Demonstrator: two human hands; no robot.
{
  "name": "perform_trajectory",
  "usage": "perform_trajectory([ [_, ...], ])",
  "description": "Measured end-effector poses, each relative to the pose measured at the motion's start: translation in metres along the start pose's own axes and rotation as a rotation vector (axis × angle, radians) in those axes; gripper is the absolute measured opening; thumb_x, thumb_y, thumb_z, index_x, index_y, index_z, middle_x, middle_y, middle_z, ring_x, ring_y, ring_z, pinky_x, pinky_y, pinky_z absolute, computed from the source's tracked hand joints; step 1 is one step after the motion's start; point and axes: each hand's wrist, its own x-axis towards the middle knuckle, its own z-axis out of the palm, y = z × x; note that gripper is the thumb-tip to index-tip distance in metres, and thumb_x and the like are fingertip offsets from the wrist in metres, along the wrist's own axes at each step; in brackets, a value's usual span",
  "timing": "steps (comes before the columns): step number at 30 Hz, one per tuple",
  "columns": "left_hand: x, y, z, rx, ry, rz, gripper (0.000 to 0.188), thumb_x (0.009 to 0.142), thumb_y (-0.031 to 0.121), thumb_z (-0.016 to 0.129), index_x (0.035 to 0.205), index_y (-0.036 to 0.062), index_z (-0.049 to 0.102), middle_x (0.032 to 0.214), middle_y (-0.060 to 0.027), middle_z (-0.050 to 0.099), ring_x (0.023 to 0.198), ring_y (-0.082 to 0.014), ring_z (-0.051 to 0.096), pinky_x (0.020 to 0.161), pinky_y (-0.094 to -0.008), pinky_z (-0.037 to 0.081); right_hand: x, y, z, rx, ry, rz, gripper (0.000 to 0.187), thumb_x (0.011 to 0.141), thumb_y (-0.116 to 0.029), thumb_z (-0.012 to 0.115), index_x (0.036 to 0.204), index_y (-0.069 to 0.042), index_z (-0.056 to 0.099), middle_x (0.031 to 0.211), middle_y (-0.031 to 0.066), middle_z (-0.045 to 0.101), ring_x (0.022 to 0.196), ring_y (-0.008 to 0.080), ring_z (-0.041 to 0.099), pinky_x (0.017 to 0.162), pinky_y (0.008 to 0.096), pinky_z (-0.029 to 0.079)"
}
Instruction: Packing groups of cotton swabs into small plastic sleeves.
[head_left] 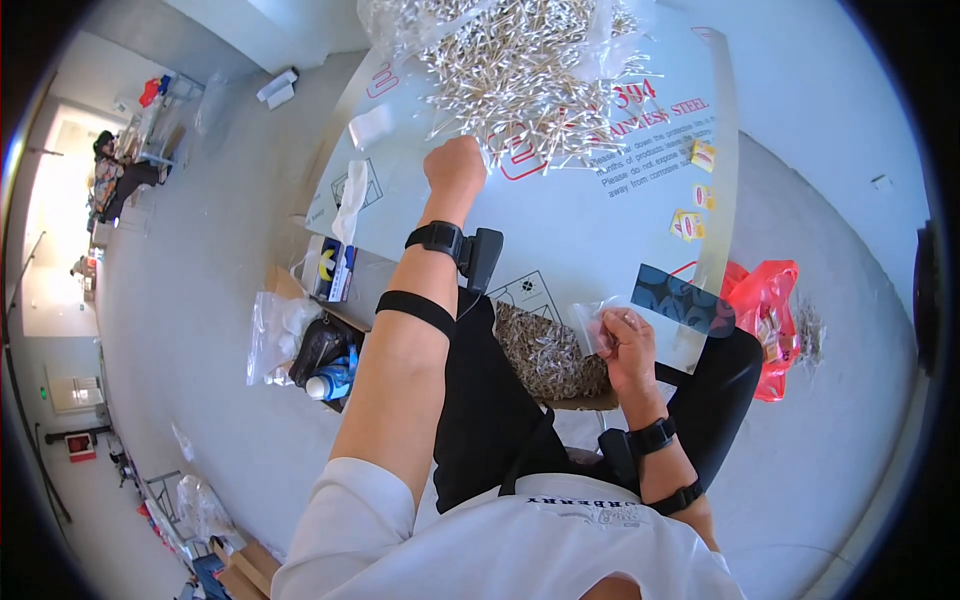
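Fluffy-tipped cotton swabs (530, 85) at top, smooth satiny tabletop (560, 230), glossy clear plastic bag (586, 326) lower centre, crinkled red plastic bag (778, 290) right

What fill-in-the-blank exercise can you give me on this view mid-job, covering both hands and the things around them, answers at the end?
1. Of the left hand and the right hand, the one holding the clear plastic bag is the ____ one.
2. The heaped cotton swabs lie nearer to the ____ one.
3. The larger carrier bag beside the right edge of the table is ____.
4. The straps on both arms are ____.

Missing words: right; left; red; black.
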Motion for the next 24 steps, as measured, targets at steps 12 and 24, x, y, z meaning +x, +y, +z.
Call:
perform_trajectory([
  [12, -0.02, -0.014, 0.007, -0.065, 0.29, 0.25, 0.009, 0.081, 0.008, 0.056, 0.08, 0.0037, 0.064, 0.083, -0.0193, 0.066, 0.081, -0.0393, 0.065, 0.071, -0.0496, 0.05, -0.003, -0.004, -0.002, 0.14, -0.017, -0.003, 0.005, 0.086, 0.001, 0.063, 0.087, -0.002, 0.06, 0.076, 0.0064, 0.063, 0.06, 0.0116, 0.056, 0.05, 0.0226, 0.042],
  [24, -0.232, 0.075, 0.01, -1.581, -0.706, 0.16, 0.027, 0.091, 0.026, 0.065, 0.105, 0.0029, 0.066, 0.084, -0.0026, 0.065, 0.071, -0.0089, 0.06, 0.06, -0.0241, 0.049, -0.027, -0.016, -0.001, 0.018, -0.043, -0.316, 0.007, 0.083, -0.003, 0.069, 0.081, -0.007, 0.064, 0.069, -0.0029, 0.059, 0.057, 0.006, 0.049, 0.052, 0.0209, 0.035],
])
